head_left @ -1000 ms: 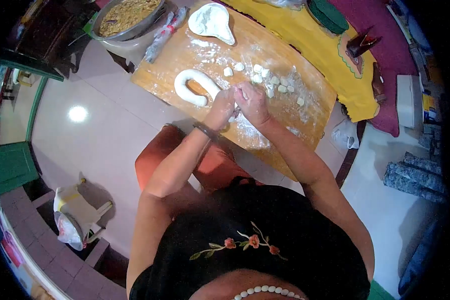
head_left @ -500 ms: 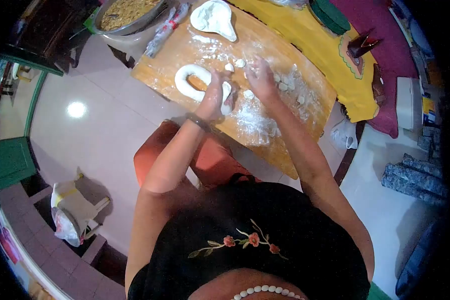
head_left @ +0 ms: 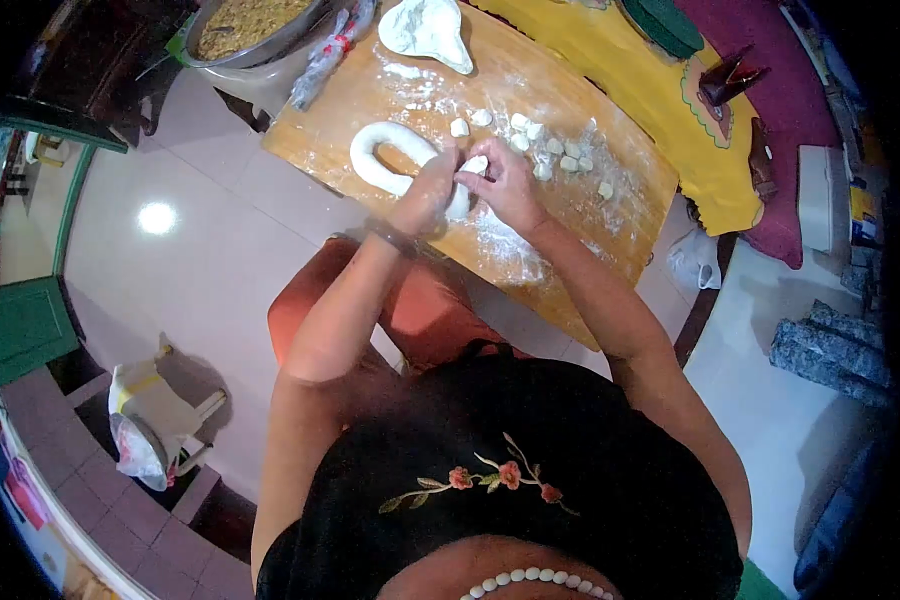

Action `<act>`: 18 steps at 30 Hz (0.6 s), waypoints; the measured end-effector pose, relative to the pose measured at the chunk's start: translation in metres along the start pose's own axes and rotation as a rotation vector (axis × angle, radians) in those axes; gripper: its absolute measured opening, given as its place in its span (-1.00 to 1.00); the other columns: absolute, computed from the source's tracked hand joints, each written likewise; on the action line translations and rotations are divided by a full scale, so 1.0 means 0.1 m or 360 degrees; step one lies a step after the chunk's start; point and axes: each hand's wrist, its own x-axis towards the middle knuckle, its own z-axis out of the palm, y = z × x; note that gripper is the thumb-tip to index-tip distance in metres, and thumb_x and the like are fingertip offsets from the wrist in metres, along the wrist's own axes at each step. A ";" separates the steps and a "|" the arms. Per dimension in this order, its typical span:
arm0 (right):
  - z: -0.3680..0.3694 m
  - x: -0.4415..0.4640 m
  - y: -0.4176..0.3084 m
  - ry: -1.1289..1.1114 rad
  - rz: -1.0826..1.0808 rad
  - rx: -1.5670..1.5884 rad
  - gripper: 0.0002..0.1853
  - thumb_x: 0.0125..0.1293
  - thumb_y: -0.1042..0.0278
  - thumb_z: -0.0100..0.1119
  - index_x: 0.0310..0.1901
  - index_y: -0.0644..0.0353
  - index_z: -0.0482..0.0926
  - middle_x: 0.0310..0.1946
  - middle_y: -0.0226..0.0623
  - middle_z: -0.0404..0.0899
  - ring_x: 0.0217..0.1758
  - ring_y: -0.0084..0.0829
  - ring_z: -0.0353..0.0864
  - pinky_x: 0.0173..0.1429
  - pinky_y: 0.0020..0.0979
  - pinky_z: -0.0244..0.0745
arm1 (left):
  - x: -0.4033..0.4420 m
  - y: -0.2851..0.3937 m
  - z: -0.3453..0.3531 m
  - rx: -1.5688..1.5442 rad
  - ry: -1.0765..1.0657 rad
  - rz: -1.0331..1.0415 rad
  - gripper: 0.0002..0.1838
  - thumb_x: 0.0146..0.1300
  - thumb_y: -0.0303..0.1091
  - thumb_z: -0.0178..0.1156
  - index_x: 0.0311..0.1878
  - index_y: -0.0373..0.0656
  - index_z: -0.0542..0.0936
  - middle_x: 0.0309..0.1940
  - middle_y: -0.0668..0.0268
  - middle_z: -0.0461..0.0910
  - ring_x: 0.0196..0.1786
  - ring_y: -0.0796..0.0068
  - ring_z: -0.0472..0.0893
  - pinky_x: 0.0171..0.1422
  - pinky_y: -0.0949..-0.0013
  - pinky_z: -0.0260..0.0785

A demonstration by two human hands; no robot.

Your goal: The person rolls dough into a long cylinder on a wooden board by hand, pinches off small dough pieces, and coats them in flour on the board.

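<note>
A long white dough rope (head_left: pixel 378 157) curves in a U on the floured wooden board (head_left: pixel 315 150). My left hand (head_left: pixel 432 193) is closed around the rope near its end, which sticks out below the fingers. Close against it, my right hand (head_left: pixel 505 187) pinches a small white dough piece (head_left: pixel 477 165) at the rope. Several small dough pieces (head_left: pixel 571 163) lie beyond my right hand, and another piece (head_left: pixel 459 127) sits above my left hand. White flour (head_left: pixel 505 245) is spread on the board near my hands.
A flour bowl (head_left: pixel 425 32) stands at the board's far edge. To its left are a plastic bag (head_left: pixel 320 70) and a metal basin of filling (head_left: pixel 255 30). A yellow cloth (head_left: pixel 610 60) borders the board's right side. A stool (head_left: pixel 160 410) stands on the floor at left.
Half a second ago my right hand was open over the small pieces, apart from the left. It has come back to the rope beside my left hand and closed on dough.
</note>
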 end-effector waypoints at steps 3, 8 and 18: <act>-0.02 0.00 0.01 0.0008 -0.0003 -0.0022 -0.67 0.09 0.33 0.45 -0.21 0.22 0.48 -0.45 -0.45 0.51 -0.44 -0.67 0.43 -0.35 -0.54 0.40 | -0.03 -0.03 0.03 -0.0104 0.0008 0.0008 -0.40 0.51 0.17 -0.34 -0.08 -0.18 0.48 -0.43 0.30 0.52 -0.50 0.50 0.53 -0.45 0.45 0.42; -0.02 0.02 0.20 0.0020 -0.0036 0.0075 -0.64 0.11 0.29 0.46 -0.19 0.24 0.48 -0.42 -0.41 0.55 -0.44 -0.68 0.43 -0.37 -0.53 0.41 | 0.06 -0.15 -0.13 0.0001 -0.0201 0.0150 -0.46 0.52 0.11 -0.27 -0.11 -0.19 0.49 -0.51 0.32 0.49 -0.53 0.54 0.48 -0.47 0.47 0.35; 0.01 0.05 -0.10 0.0130 -0.0647 -0.0733 -0.64 0.13 0.14 0.37 -0.16 0.15 0.51 -0.28 -0.21 0.64 -0.24 -0.22 0.68 -0.21 -0.30 0.52 | 0.02 -0.20 -0.06 0.0220 0.0075 0.0239 -0.63 0.44 -0.11 -0.08 -0.06 -0.21 0.56 -0.57 0.44 0.42 -0.57 0.67 0.38 -0.52 0.52 0.19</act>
